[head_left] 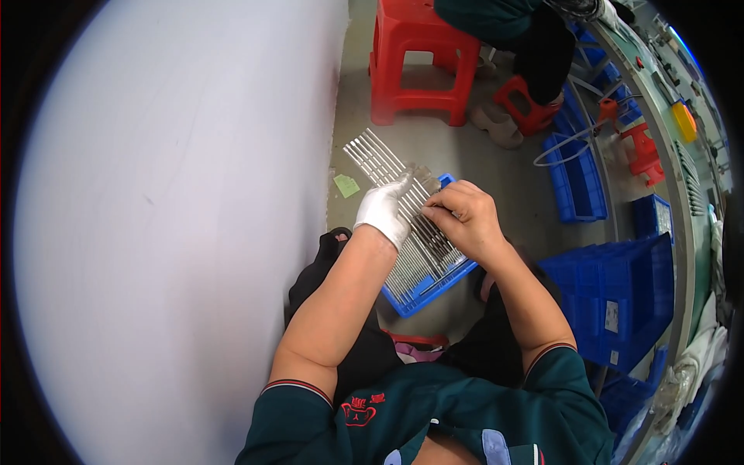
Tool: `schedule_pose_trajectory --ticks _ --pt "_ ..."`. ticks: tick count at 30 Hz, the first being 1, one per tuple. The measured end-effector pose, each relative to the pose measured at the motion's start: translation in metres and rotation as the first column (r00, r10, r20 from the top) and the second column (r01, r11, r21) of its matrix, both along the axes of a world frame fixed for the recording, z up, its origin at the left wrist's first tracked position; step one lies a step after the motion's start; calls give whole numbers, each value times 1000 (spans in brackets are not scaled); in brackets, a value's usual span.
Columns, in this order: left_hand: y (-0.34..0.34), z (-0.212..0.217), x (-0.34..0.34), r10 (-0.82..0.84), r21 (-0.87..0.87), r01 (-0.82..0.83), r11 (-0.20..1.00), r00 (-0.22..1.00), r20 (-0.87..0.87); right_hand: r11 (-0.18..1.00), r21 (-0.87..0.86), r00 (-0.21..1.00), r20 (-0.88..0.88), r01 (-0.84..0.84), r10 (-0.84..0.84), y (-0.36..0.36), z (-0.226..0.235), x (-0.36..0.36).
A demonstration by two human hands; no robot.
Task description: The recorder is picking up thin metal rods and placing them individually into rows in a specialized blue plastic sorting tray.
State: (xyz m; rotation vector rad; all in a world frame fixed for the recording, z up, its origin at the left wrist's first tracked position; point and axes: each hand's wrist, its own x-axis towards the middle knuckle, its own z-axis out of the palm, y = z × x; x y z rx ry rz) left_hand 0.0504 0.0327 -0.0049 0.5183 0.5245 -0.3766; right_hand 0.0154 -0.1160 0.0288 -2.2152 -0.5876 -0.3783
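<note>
Wall [170, 217]: big pale blank surface, fills left of view. Blue bins [620, 302] stacked at right, partly cut off by rim. Red stool [418, 58] up top, person behind mostly hidden.

Blue tray [422, 291] on lap, far end covered by hands. Thin metal rods [372, 155] in flat row, shiny, straight, long axis running upper-left to lower-right; clear wrap at middle hard to make out.

Left hand [384, 211], white glove, clamped on rod bundle. Right hand [465, 217] bare, fingers pinched on rods, close beside left.

factory floor | stacked blue bins [612, 302] | conveyor line [666, 101] | red stools [418, 62]
</note>
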Motion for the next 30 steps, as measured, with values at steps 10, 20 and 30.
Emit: schedule_pose_trajectory --ticks 10,20,30 --pt "-2 6 -3 12 -11 -12 1000 1000 -4 995 -99 993 112 -28 40 1 8 -1" --pt "1 6 -3 -1 20 2 1000 1000 -20 981 -190 982 175 -43 77 4 14 -3" --pt "-1 9 -3 -16 12 16 1000 1000 -21 1000 3 998 -58 -30 30 1 3 -2"
